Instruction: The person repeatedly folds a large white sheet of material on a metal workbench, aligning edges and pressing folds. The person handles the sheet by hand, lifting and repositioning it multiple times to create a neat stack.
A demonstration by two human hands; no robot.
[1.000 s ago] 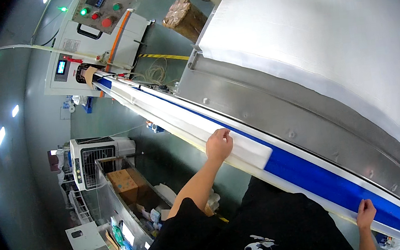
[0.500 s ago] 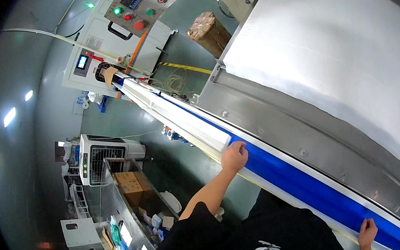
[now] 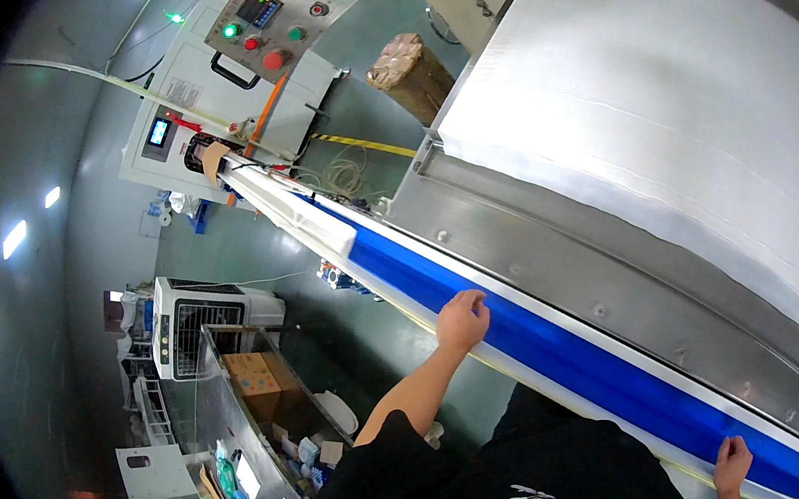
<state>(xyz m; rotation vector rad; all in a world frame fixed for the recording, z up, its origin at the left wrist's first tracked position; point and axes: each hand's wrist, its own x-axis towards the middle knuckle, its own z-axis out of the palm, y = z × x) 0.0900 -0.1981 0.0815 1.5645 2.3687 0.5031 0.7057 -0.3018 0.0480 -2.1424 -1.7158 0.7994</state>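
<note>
A long blue conveyor belt [image 3: 577,372] runs in a white-edged trough from beside my right side up to the machine at the far left. On its far stretch lies a folded white strip [image 3: 315,223], its near end short of my left hand. Curled over the belt's near edge, my left hand [image 3: 461,321] is closed, and what its fingers hold, if anything, is hidden. My right hand [image 3: 733,464] is low over the belt's near right end. Its fingers are bent in too, and I cannot make out anything in them.
Beyond the belt, a metal plate [image 3: 531,252] borders a wide white sheet [image 3: 658,64] with a wavy near edge. At the far left stands a control panel [image 3: 288,12] with lit buttons. A wrapped brown bundle [image 3: 410,81], an air cooler [image 3: 207,320] and a metal bench [image 3: 239,412] stand on the floor.
The white strip has slid along the belt toward the far left machine, away from my left hand, baring more blue belt. Both hands stay almost in place.
</note>
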